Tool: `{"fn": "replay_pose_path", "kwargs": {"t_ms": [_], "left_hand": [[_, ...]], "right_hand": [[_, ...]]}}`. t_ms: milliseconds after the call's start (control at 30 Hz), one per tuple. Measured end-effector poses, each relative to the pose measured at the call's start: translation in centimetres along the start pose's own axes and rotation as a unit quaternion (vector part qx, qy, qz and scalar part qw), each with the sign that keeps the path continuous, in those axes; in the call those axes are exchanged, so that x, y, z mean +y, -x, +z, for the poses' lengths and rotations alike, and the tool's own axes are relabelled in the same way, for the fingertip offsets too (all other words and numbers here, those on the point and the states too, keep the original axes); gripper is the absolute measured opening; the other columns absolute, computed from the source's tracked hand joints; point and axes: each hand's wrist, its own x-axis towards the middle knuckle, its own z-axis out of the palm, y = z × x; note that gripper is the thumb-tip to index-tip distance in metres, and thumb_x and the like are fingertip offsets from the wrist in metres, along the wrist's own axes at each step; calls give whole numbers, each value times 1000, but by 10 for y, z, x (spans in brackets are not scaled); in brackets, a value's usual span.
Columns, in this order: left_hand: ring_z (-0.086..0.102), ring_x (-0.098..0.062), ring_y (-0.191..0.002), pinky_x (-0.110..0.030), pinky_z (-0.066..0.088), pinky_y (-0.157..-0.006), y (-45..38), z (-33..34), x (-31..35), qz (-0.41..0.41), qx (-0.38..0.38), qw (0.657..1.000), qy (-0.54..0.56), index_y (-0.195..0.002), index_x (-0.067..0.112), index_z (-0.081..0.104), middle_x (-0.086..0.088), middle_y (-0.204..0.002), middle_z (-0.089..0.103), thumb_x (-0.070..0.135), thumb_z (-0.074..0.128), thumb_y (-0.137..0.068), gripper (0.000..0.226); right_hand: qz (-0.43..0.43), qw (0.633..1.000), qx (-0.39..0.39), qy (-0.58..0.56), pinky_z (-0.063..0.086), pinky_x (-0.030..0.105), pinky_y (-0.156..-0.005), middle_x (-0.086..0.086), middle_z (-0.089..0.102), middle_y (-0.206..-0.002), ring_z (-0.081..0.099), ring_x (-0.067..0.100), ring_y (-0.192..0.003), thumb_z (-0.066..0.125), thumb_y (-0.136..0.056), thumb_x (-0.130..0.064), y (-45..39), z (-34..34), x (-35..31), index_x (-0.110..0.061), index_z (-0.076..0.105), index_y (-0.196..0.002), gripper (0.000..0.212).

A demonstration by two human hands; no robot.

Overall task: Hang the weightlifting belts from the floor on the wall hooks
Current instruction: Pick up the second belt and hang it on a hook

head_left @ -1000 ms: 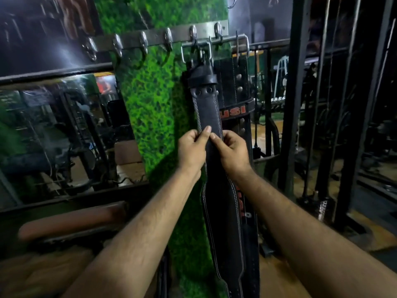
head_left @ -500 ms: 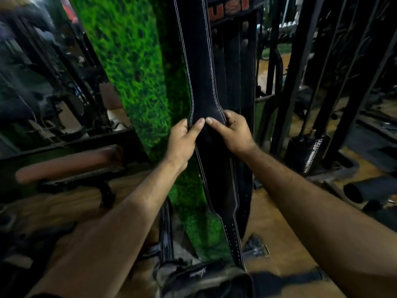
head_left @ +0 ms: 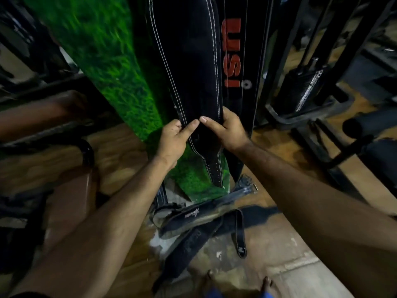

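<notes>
A black belt (head_left: 193,67) with white stitching hangs straight down in front of the green grass wall (head_left: 111,61). Both hands hold it low down, where it gets thin. The left hand (head_left: 173,140) grips the left edge, with the thumb lying flat on the front and the other fingers curled behind. The right hand (head_left: 225,130) grips the right edge the same way, thumb on the front, fingers wrapped round the back. The two thumb tips almost touch in the middle of the belt. Below the hands the thin end of the belt, with small holes in it, points down at the floor (head_left: 268,244). Just to the right hangs a second belt (head_left: 235,57) with red letters on it, partly behind the first one. On the floor near the wall lie more belts (head_left: 193,220) in a messy pile, one with a small white logo, and a strap (head_left: 239,233) curls out to the right. Dark gym machines (head_left: 311,87) stand far right. At the bottom edge the person's toes show.
</notes>
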Motion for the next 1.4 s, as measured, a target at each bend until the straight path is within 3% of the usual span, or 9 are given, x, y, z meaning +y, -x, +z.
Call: {"fn": "replay_pose_path", "kwargs": {"t_ms": [100,233,467,633,733,900,1100,1233,1400], "left_hand": [[53,10,-46,-9,41,-54,-2,4,-19,-6,0,1000,-16,-69,10,54,22,-45,56,8,64,-97,30],[64,10,-60,-8,47,-58,1,6,-53,-18,-12,999,-26,-79,12,65,21,-58,67,8,67,-95,16],[76,-21,-90,-32,60,-72,3,5,-95,-47,-26,998,-17,-109,-6,67,-14,-100,76,32,71,-92,42],[48,-3,-49,-29,50,-60,24,24,-149,-102,-54,992,-59,-63,16,51,4,-55,46,26,70,-94,38],[42,-11,-53,-36,46,-60,50,36,-190,-125,-35,990,-59,-62,9,53,7,-54,38,39,70,-91,44],[52,-8,-58,-37,57,-65,57,48,-190,-122,-14,992,-41,-79,0,66,0,-61,50,26,68,-96,32],[65,-26,-70,-36,55,-69,79,53,-213,-181,20,975,-126,-81,8,72,-17,-78,72,28,70,-93,24],[66,-25,-73,-40,56,-72,103,55,-242,-272,-32,956,-102,-76,12,67,-16,-81,73,20,67,-96,21],[67,-27,-77,-36,55,-72,120,73,-271,-300,-108,943,-96,-99,1,69,-13,-88,72,19,60,-101,20]], "right_hand": [[4,1000,7,5,53,21,-82,-14,73,-94,69,-2,-92,72,-93,-25,5,5,21,-33,65,-102,14],[29,999,1,16,56,23,-85,-12,74,-99,70,0,-96,71,-93,-27,20,15,60,-24,68,-108,15],[59,998,16,29,56,23,-83,-10,75,-98,71,1,-94,70,-93,-31,35,24,96,-19,70,-107,18],[145,983,-24,112,53,40,-68,0,71,-78,68,19,-74,64,-88,-64,72,26,148,-15,67,-84,49],[174,980,-25,96,38,36,-57,-12,50,-59,47,5,-58,64,-91,-55,106,28,181,-20,54,-65,44],[208,976,-14,56,41,37,-56,-14,57,-59,51,7,-58,65,-92,-52,111,29,187,-22,64,-65,40],[319,942,101,15,55,34,-92,-6,71,-102,68,17,-101,74,-70,-70,149,25,200,-26,64,-109,60],[372,915,152,28,53,43,-93,-6,67,-89,67,23,-95,78,-84,-35,187,20,227,-25,59,-93,23],[476,875,85,22,51,44,-68,4,67,-74,65,28,-72,73,-82,-41,215,26,261,-21,59,-73,26]]}}
